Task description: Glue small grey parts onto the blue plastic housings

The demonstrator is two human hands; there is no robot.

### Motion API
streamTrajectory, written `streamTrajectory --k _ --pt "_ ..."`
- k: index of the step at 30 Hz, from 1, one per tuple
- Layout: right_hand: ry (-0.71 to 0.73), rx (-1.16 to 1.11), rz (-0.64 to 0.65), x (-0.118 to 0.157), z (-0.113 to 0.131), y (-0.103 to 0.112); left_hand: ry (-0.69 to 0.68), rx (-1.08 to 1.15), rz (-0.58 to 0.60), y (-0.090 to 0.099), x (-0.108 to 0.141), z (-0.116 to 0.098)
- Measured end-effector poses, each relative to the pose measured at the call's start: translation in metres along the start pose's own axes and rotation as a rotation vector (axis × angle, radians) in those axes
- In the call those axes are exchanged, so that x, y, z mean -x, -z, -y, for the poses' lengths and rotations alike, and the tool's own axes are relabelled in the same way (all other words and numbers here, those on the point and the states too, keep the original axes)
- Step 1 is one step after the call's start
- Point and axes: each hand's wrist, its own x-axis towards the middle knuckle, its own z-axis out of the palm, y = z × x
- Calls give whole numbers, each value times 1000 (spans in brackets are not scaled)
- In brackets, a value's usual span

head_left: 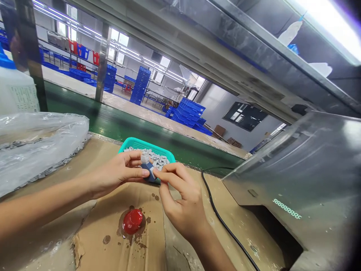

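Observation:
My left hand (124,171) is closed, pinching a small blue and grey part (147,168) between thumb and fingers. At the part's right side, my right hand (182,197) has its fingers drawn together in a pinch, the index fingertip touching the part by a pale patch. Whatever sits between those right fingertips is too small to make out. Just behind both hands is a green plastic basket (169,155) filled with small grey pieces (159,160). Nearer to me, a small red cup (132,221) stands on wet, stained cardboard (113,248).
To the left lie a clear plastic bag (56,146) of grey pieces and a white bottle (18,88) with a blue cap. A black cable (217,210) runs beside a metal housing (296,180) on the right. Beyond is a green conveyor belt (118,120); a metal shelf hangs overhead.

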Motion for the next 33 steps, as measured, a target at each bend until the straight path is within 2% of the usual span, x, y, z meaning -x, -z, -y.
streamTrajectory --k 6,12,17,20,22,24,26,28,30,33 --pt "10 -45 -2 2 0 3 -29 -77 -30 -3 0 -5" --pt "3 -86 3 4 3 2 -20 -63 -70 -4 2 -4" --pt "-72 -56 79 2 -7 5 -13 -81 -108 -6 4 -15" --pt "-208 -77 47 3 -34 3 -67 -192 -193 15 -7 -25" --pt "-352 -152 -8 6 -58 -1 -64 -383 -320 43 -23 -27" --pt "-474 -225 -43 11 -79 -5 -1 -610 -513 77 -44 -24" --pt "-518 -262 -85 17 -94 -10 47 -726 -659 110 -65 -18" --pt "-516 -276 -133 21 -100 -14 78 -776 -716 131 -82 -11" --pt "-507 -291 -166 20 -100 -14 75 -798 -749 138 -94 -6" --pt "-492 -345 -147 9 -90 0 -9 -762 -733 122 -94 -11"
